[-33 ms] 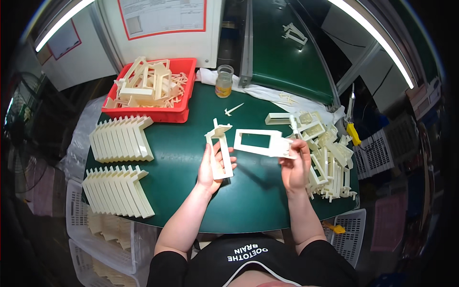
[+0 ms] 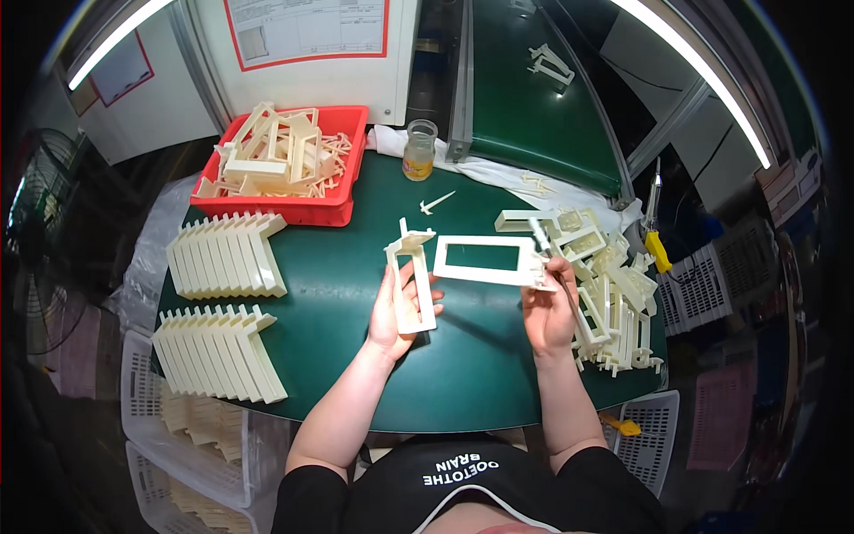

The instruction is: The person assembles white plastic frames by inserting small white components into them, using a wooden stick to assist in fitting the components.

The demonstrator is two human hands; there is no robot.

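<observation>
My left hand [image 2: 386, 311] holds a cream plastic frame [image 2: 426, 294] nearly upright over the green table. A flange with a short prong tops that frame, and my fingers show behind it. To its right, my right hand [image 2: 551, 313] grips a second cream frame [image 2: 480, 273] by its end, with the long window lying sideways. A thin dark rod [image 2: 566, 289], whose kind I cannot make out, runs past the same fingers. The two frames are close together but seem apart. Beyond them lies a small pointed cream piece [image 2: 436, 203].
Two neat rows of cream parts [image 2: 227, 258] stand at the left. A red bin [image 2: 276, 212] of parts and a glass jar [image 2: 418, 158] are at the back. Loose frames [image 2: 614, 285] pile up at right, near a yellow-handled tool [image 2: 656, 252]. Behind is a green conveyor [image 2: 534, 116].
The frame in my right hand has turned, so its window faces up more fully and looks longer. My left hand and its frame have hardly moved.
</observation>
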